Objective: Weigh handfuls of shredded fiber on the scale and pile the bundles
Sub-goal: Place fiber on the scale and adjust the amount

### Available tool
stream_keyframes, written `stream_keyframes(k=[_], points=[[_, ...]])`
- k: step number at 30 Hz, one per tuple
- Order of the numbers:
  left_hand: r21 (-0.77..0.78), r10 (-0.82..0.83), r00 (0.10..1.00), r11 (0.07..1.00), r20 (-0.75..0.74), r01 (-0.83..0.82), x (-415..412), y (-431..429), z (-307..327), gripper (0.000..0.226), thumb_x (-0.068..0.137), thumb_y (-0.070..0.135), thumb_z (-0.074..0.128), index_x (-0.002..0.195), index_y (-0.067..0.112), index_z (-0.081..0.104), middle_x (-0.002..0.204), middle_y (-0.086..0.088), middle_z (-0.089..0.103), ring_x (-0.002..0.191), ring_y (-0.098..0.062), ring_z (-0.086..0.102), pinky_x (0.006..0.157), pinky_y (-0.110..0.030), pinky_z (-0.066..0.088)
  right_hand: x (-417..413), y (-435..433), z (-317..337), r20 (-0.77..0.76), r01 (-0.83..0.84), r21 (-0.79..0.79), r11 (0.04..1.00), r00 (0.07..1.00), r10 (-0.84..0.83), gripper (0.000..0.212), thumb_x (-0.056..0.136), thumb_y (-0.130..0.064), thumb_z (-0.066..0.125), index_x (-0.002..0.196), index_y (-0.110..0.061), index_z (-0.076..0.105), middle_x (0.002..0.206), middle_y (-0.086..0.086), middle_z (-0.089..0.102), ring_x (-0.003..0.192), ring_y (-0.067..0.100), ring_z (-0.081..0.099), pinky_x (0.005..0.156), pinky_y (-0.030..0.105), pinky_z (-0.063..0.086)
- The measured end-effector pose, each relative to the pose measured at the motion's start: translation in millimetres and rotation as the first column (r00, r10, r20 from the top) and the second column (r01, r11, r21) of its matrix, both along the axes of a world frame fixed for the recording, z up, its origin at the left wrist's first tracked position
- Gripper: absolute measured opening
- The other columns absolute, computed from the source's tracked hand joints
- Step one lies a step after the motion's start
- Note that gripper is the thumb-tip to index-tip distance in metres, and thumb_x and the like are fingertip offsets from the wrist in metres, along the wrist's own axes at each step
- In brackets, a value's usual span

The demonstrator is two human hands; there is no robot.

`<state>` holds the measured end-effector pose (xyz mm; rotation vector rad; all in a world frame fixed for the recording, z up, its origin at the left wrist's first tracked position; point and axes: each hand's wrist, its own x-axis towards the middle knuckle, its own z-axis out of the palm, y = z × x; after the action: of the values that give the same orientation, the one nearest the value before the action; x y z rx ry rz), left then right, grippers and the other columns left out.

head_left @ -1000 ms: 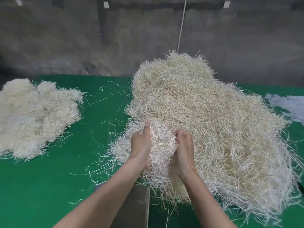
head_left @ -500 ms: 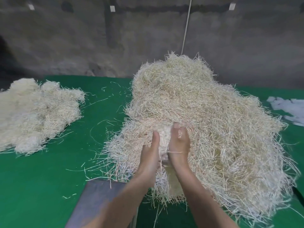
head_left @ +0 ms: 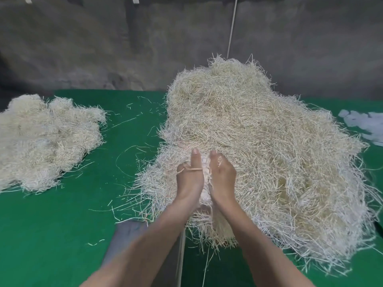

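Presses fiber tuft [head_left: 205,162] between left hand [head_left: 189,180] and right hand [head_left: 223,177] at near edge of loose heap [head_left: 259,137]; thumbs straight on top, remaining fingers buried, curl not determinable. Note scale platform [head_left: 128,230] just near-left of tuft, closer to left hand; bundle pile [head_left: 47,141] well apart, left.

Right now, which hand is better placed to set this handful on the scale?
Left, likely: left hand and right hand both grip the handful, but the scale lies just under the left forearm.
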<state>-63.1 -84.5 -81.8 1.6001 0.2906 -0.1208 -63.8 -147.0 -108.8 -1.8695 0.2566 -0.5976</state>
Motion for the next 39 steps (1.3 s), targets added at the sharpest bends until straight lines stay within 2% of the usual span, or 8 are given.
stream_keyframes(k=[4,7,10,14,20,25,32,39], points=[[0.023,-0.086,0.993,0.996,-0.085,0.088,5,16,-7,0.081,0.081,0.074,0.036,0.126,0.007,0.048,0.118,-0.010,0.058,0.106,-0.021,0.056,0.094,-0.045,0.044,-5,11,-5,-0.081,-0.002,0.198,0.980,0.997,0.019,0.039,0.093,-0.058,0.034,0.108,-0.026,0.049,0.096,-0.001,0.062,0.079,-0.001,0.058,0.065,0.011,0.041],[0.300,-0.201,0.978,0.938,0.061,0.174,20,39,-5,0.073,0.087,0.065,0.042,0.118,0.000,0.054,0.092,-0.009,0.063,0.077,-0.015,0.057,0.075,-0.042,0.051,-10,24,-6,-0.108,-0.143,0.508,0.849,0.968,0.227,0.082,0.068,-0.087,0.034,0.140,-0.049,0.023,0.151,-0.007,0.027,0.131,0.015,0.035,0.097,0.036,0.032],[0.260,-0.504,0.861,0.824,-0.072,0.504,27,58,5,0.081,0.082,0.074,0.030,0.139,0.017,0.040,0.143,-0.010,0.041,0.124,-0.020,0.046,0.092,-0.037,0.044,-13,35,-1,-0.266,-0.162,0.420,0.893,0.919,0.292,0.120,0.046,-0.096,0.045,0.147,-0.041,0.013,0.156,0.000,0.019,0.139,0.025,0.028,0.105,0.045,0.032],[-0.181,-0.447,0.894,0.878,0.020,0.443,30,92,11,0.064,0.084,0.073,0.017,0.129,0.034,0.040,0.145,-0.001,0.031,0.129,-0.007,0.040,0.109,-0.038,0.032,-7,44,-8,-0.272,0.086,0.564,0.821,0.959,0.086,0.102,0.072,-0.069,0.055,0.150,-0.017,0.014,0.149,0.007,0.033,0.138,0.028,0.030,0.108,0.045,0.030],[-0.180,-0.401,0.904,0.910,-0.148,0.374,0,105,-30,0.111,0.059,0.090,0.050,0.146,0.026,0.027,0.149,0.001,0.032,0.136,-0.021,0.033,0.112,-0.046,0.028,-4,78,-21,-0.259,0.204,0.493,0.846,0.963,-0.081,0.080,0.090,-0.057,0.047,0.149,-0.011,0.018,0.145,0.006,0.040,0.130,0.026,0.042,0.107,0.041,0.030],[-0.002,-0.323,0.946,0.946,-0.037,0.323,35,118,-30,0.059,0.078,0.058,0.059,0.101,0.004,0.057,0.036,0.001,0.036,0.031,-0.006,0.031,0.039,-0.010,0.034,-5,66,-5,-0.168,0.137,0.322,0.937,0.982,-0.086,0.044,0.085,-0.055,0.050,0.115,-0.023,0.049,0.102,-0.008,0.058,0.088,0.003,0.054,0.083,0.030,0.045],[0.230,-0.434,0.882,0.891,0.182,0.391,39,120,-22,0.069,0.094,0.050,0.046,0.140,-0.001,0.035,0.061,0.005,0.048,0.028,0.007,0.036,0.031,-0.009,0.028,6,113,11,0.044,0.193,0.032,0.981,0.980,-0.194,0.046,0.094,-0.052,0.039,0.103,-0.008,0.051,0.077,0.001,0.054,0.051,-0.010,0.038,0.056,0.036,0.035],[-0.490,-0.430,0.903,0.786,0.004,0.377,45,149,-27,0.121,0.048,0.088,0.061,0.149,0.036,0.017,0.158,0.007,0.015,0.143,-0.020,0.020,0.109,-0.055,0.032,36,107,8,-0.094,0.246,0.194,0.950,0.968,-0.231,0.066,0.094,-0.056,0.034,0.140,-0.009,0.032,0.133,0.004,0.044,0.122,0.002,0.046,0.105,0.022,0.031]])
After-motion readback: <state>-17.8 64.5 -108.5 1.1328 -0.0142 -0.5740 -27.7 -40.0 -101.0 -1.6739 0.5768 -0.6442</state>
